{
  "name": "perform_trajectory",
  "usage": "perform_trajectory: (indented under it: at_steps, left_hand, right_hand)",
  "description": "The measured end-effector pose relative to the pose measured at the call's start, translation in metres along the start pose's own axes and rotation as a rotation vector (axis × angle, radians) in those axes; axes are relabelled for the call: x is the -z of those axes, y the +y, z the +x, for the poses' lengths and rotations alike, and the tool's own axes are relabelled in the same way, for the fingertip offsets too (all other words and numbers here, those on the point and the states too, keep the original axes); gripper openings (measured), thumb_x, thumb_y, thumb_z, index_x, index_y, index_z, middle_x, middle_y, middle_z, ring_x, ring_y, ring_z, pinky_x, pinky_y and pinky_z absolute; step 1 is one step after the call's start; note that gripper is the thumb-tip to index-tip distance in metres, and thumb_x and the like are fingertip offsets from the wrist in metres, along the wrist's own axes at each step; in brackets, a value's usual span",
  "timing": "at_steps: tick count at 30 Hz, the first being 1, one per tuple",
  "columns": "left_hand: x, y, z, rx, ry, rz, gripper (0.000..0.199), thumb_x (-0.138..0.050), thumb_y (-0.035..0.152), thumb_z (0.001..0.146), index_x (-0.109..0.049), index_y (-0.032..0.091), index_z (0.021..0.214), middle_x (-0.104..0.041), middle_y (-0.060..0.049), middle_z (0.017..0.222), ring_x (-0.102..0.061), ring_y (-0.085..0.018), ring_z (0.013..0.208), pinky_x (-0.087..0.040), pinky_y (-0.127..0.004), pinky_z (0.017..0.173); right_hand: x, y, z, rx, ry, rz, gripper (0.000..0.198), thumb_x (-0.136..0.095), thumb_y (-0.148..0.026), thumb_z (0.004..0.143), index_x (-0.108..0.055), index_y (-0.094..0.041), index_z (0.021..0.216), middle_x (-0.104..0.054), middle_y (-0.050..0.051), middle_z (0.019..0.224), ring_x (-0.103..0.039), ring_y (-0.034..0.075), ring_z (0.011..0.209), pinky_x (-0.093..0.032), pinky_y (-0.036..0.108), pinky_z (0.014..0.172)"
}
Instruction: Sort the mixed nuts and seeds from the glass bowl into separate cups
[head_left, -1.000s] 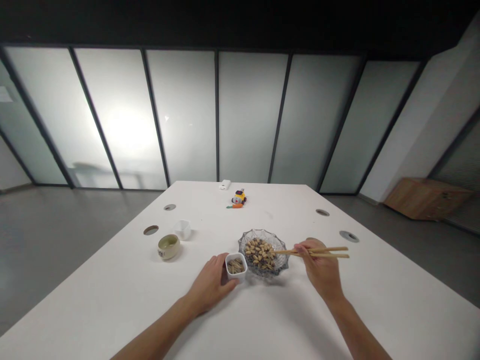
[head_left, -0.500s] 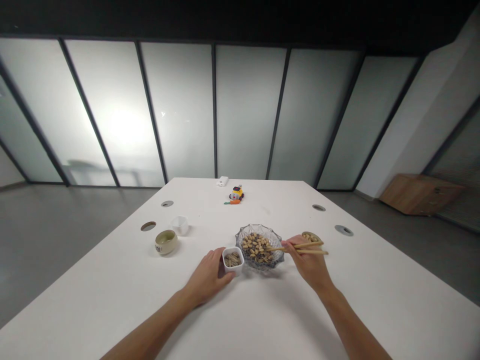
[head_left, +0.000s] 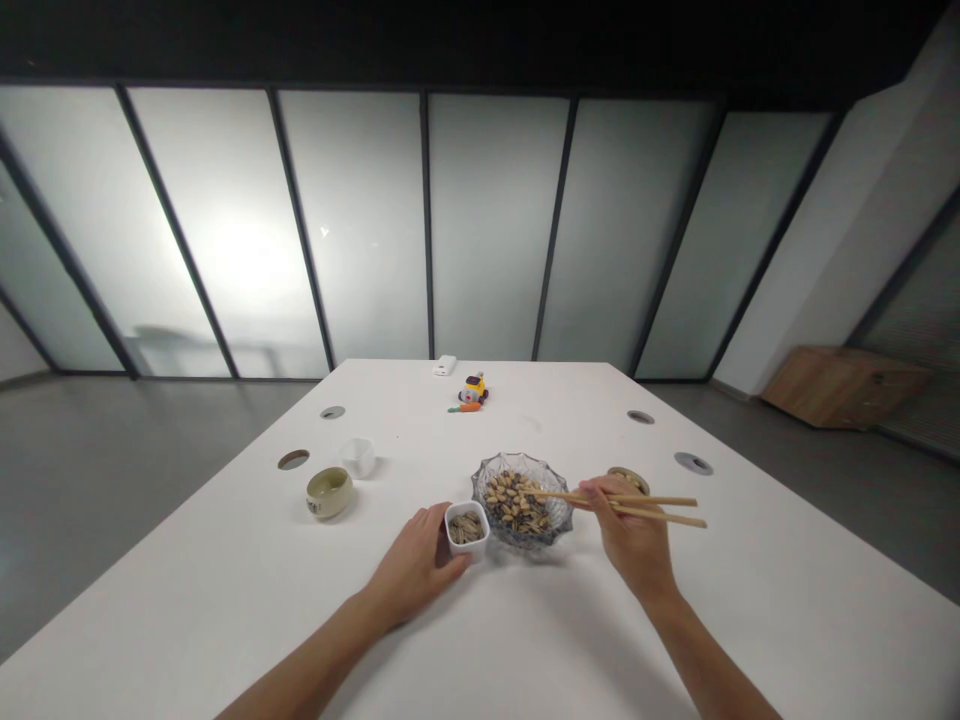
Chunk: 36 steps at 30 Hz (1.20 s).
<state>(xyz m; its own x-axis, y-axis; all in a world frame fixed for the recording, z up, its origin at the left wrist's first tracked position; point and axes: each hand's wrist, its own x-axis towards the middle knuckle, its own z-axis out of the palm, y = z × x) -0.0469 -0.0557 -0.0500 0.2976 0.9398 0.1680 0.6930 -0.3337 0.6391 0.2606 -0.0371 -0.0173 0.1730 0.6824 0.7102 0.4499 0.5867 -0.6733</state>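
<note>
My left hand (head_left: 415, 562) grips a small square white cup (head_left: 466, 553) from its left side, thumb in front and fingers behind. Striped sunflower seeds (head_left: 466, 527) lie inside it. Touching or very near its right side stands a scalloped clear glass bowl (head_left: 559, 485) of mixed pistachios and dark seeds (head_left: 517, 502). In my right hand (head_left: 631, 540) is a pair of wooden chopsticks (head_left: 664, 500), closed round them. Their tips reach over the glass bowl; whether they pinch anything is too small to tell. Partly hidden behind that hand is a small bowl of pistachios (head_left: 628, 478).
On the left stand an olive-green cup (head_left: 328, 495) and a translucent white cup (head_left: 358, 459). Farther back lie a yellow toy vehicle (head_left: 474, 388), a small orange carrot (head_left: 469, 407) and a white box-like object (head_left: 445, 365). The white table (head_left: 247, 600) has round cable holes on both sides.
My right hand has moved slightly right, and the chopsticks have slid rightward with their tips drawn back and up from the nuts. My left hand still grips the white cup.
</note>
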Motion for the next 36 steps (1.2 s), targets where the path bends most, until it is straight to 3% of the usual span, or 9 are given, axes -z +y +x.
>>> perform_trajectory:
  at_steps: [3, 6, 10, 17, 23, 30, 36]
  left_hand:
    - [0.000, 0.000, 0.000, 0.003, -0.005, 0.002, 0.047, -0.074, 0.034, 0.088, -0.063, 0.021, 0.132, -0.072, -0.012, 0.126, -0.064, -0.032, 0.117, -0.048, -0.043, 0.105]
    - [-0.001, -0.001, 0.000, -0.002, -0.006, 0.011, 0.047, -0.073, 0.034, 0.089, -0.062, 0.021, 0.133, -0.072, -0.011, 0.126, -0.063, -0.031, 0.116, -0.048, -0.042, 0.104]
    - [-0.002, -0.003, 0.000, -0.019, 0.006, 0.006, 0.046, -0.072, 0.033, 0.089, -0.062, 0.021, 0.132, -0.072, -0.012, 0.125, -0.064, -0.031, 0.114, -0.049, -0.042, 0.102]
    - [-0.001, -0.003, 0.000, -0.023, 0.005, 0.007, 0.044, -0.073, 0.035, 0.089, -0.063, 0.021, 0.130, -0.072, -0.012, 0.123, -0.064, -0.032, 0.113, -0.049, -0.044, 0.103]
    - [-0.002, -0.004, 0.001, -0.014, -0.003, -0.004, 0.048, -0.073, 0.034, 0.088, -0.062, 0.020, 0.133, -0.071, -0.013, 0.126, -0.064, -0.033, 0.117, -0.049, -0.044, 0.104]
    - [-0.001, -0.002, 0.001, -0.001, -0.008, 0.006, 0.047, -0.074, 0.035, 0.088, -0.063, 0.022, 0.132, -0.072, -0.012, 0.126, -0.064, -0.033, 0.116, -0.048, -0.044, 0.104]
    - [-0.001, -0.003, 0.000, -0.012, -0.017, 0.011, 0.046, -0.073, 0.034, 0.089, -0.063, 0.021, 0.132, -0.072, -0.013, 0.126, -0.063, -0.033, 0.117, -0.048, -0.044, 0.105]
  right_hand:
    - [-0.015, -0.009, -0.011, -0.124, 0.025, 0.282, 0.037, -0.070, -0.056, 0.099, -0.079, -0.024, 0.082, -0.076, 0.005, 0.079, -0.078, 0.025, 0.073, -0.067, 0.040, 0.068]
    - [-0.028, -0.022, -0.022, -0.114, -0.004, 0.364, 0.035, -0.071, -0.054, 0.099, -0.081, -0.025, 0.084, -0.077, 0.006, 0.083, -0.078, 0.025, 0.076, -0.067, 0.038, 0.068]
    - [-0.030, -0.035, -0.025, 0.046, -0.079, 0.232, 0.035, -0.070, -0.054, 0.100, -0.083, -0.026, 0.085, -0.079, 0.006, 0.080, -0.075, 0.022, 0.075, -0.062, 0.033, 0.066]
    - [0.002, -0.022, -0.001, 0.223, -0.089, -0.175, 0.043, -0.059, -0.053, 0.107, -0.075, -0.024, 0.079, -0.074, 0.003, 0.074, -0.070, 0.020, 0.068, -0.054, 0.031, 0.065]
    - [0.007, -0.007, 0.003, 0.239, -0.116, -0.277, 0.044, -0.056, -0.051, 0.109, -0.070, -0.024, 0.077, -0.069, 0.002, 0.070, -0.066, 0.020, 0.066, -0.051, 0.032, 0.066]
    - [0.001, -0.002, 0.000, 0.168, -0.276, -0.230, 0.044, -0.052, -0.049, 0.111, -0.073, -0.024, 0.082, -0.072, 0.004, 0.078, -0.068, 0.020, 0.072, -0.053, 0.032, 0.069]
    - [0.003, 0.000, -0.002, 0.121, -0.294, -0.212, 0.042, -0.052, -0.049, 0.110, -0.075, -0.024, 0.085, -0.073, 0.005, 0.081, -0.069, 0.020, 0.075, -0.055, 0.032, 0.071]
